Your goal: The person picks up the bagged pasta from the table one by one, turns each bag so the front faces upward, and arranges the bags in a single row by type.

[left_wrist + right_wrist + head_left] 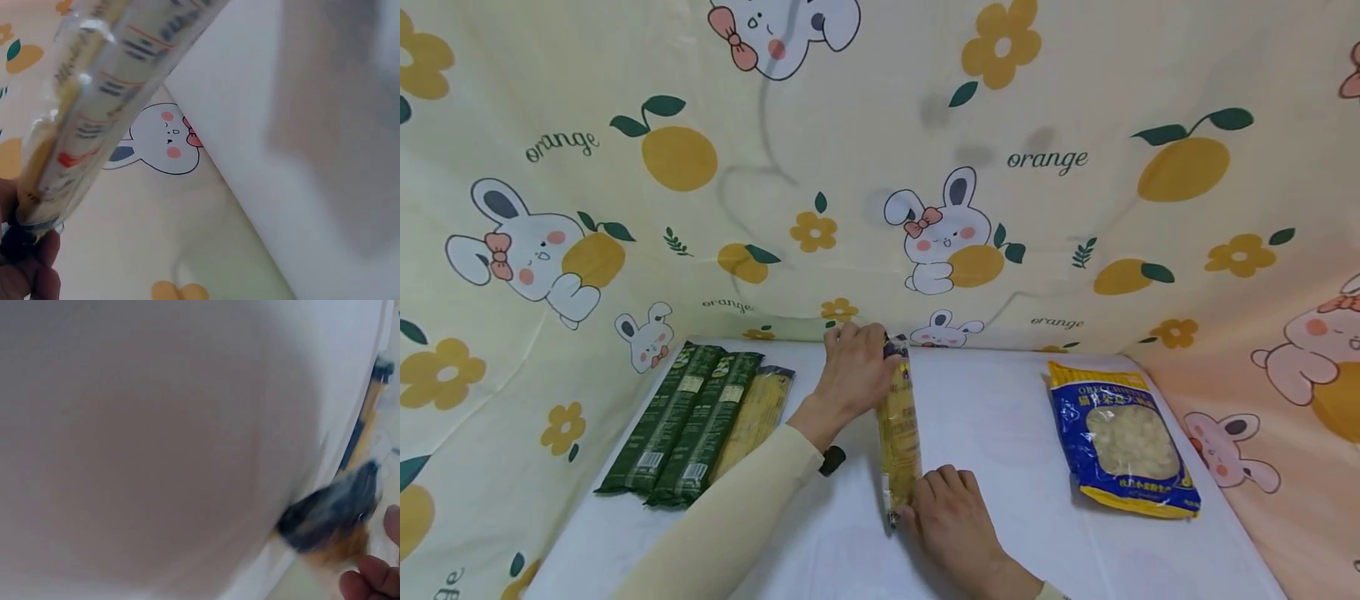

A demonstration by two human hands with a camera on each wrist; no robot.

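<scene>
A long clear-wrapped pack of spaghetti [900, 425], yellow with printed text, is held lengthwise between both hands above the middle of the white table. My left hand [857, 367] grips its far end from the left, and the left wrist view shows fingers [47, 250] pinching the dark end of the wrapper. At the near end, my right hand [953, 521] pinches the wrapper's lower corner. The right wrist view catches that dark-and-yellow end [331, 522] blurred beside the fingertips [375, 575]. Whether the pack touches the table, I cannot tell.
Two dark green packs [662, 417] lie side by side on the left of the white table [1000, 417], with another clear yellow pasta pack [763, 408] beside them. A blue-and-yellow bag of orecchiette [1123, 442] lies at right. A small black object [832, 460] shows by the left wrist.
</scene>
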